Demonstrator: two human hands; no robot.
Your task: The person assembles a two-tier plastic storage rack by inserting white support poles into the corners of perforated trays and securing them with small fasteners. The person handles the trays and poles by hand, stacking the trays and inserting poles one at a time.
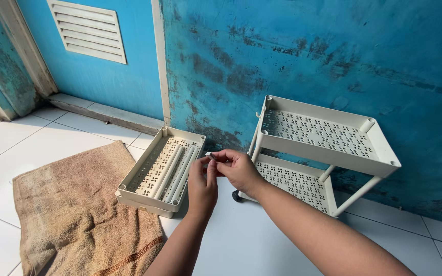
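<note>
Hands meet mid-air above the white tiled floor (241,240). Left hand (202,185) and right hand (239,169) both pinch a small grey part (211,155) between fingertips; it's too small to identify, maybe a screw or cap. Both hands closed narrow on it, nothing else held.

Just left of the left hand: loose cream perforated plastic tray (160,171) with cream plastic tubes (176,175) lying inside. Just right of the right hand: cream two-tier plastic cart (328,153), tilted against the blue wall (308,56), black caster (237,196) under the right wrist. Brown towel (78,214) further left.

Judgement: keep the pinch low over the tiles so a dropped part stays findable; align it squarely before pressing or twisting.
</note>
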